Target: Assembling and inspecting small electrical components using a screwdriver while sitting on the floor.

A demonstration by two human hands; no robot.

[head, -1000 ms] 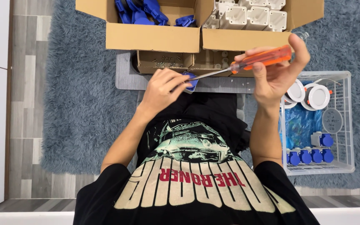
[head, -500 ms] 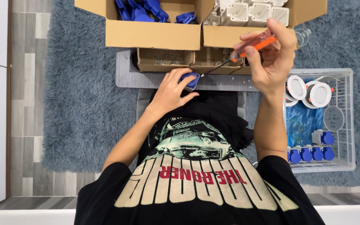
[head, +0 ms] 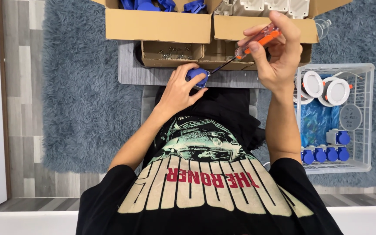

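Observation:
My left hand grips a small blue socket part over the front edge of a grey board. My right hand holds a screwdriver with a clear and orange handle. Its dark shaft slants down to the left, and its tip meets the blue part. Both hands are raised in front of my black printed shirt.
Behind the hands stand open cardboard boxes: one with blue parts, one with white housings, and a low box of screws. At the right, a white wire basket holds round white fittings and blue plugs. A shaggy blue rug lies underneath.
My right hand has lifted the screwdriver handle, so the shaft now slants more steeply. The tip stays at the blue part in my left hand.

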